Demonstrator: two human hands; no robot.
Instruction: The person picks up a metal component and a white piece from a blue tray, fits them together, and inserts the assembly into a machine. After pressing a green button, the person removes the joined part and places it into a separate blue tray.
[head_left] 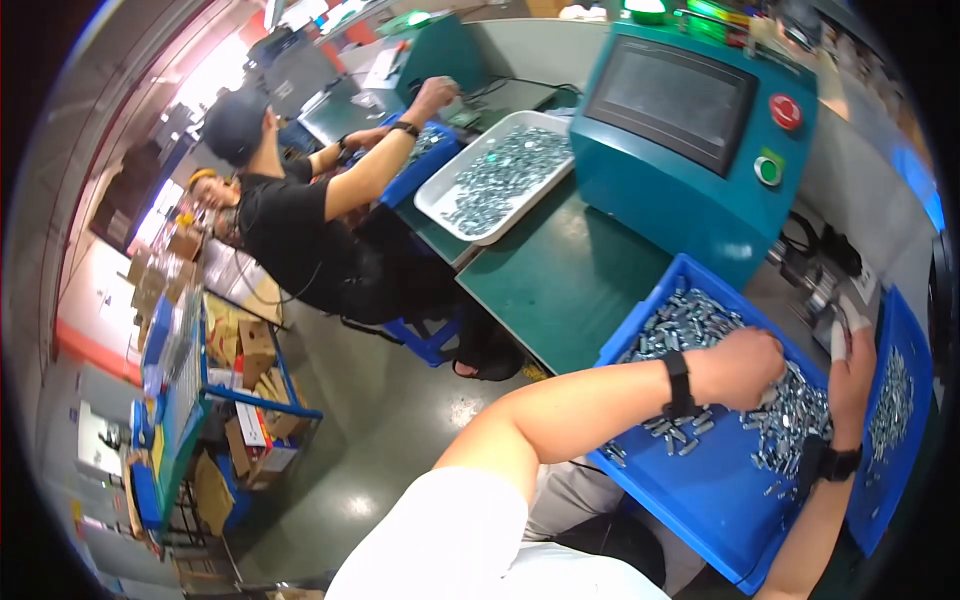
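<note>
White short sleeve (430,530) fills the bottom centre of the frame, and from it a bare forearm runs to the person's left hand (740,370), right of centre. Its fingers are curled in closely over a heap of short, silvery metal cylinders (790,430); I cannot tell whether any are pinched inside. The heap spreads just below and to the lower right of those knuckles, its pieces' long axes pointing every way, and this hand is the nearer one. Farther right, the right hand (850,375), with whitish coverings on some fingers, points upward beside a small grey metal fixture (815,292); its grip and any contact cannot be made out. Beneath lies a blue plastic tray (690,482), its bare floor showing toward the lower right, with a second blue plastic tray (868,520) at the right edge. Above stand a teal metal machine with a dark screen (640,195) and a green tabletop (550,285). Upper centre holds a white plastic tray of metal pieces (470,238); at upper left sits a co-worker in black (300,240).
</note>
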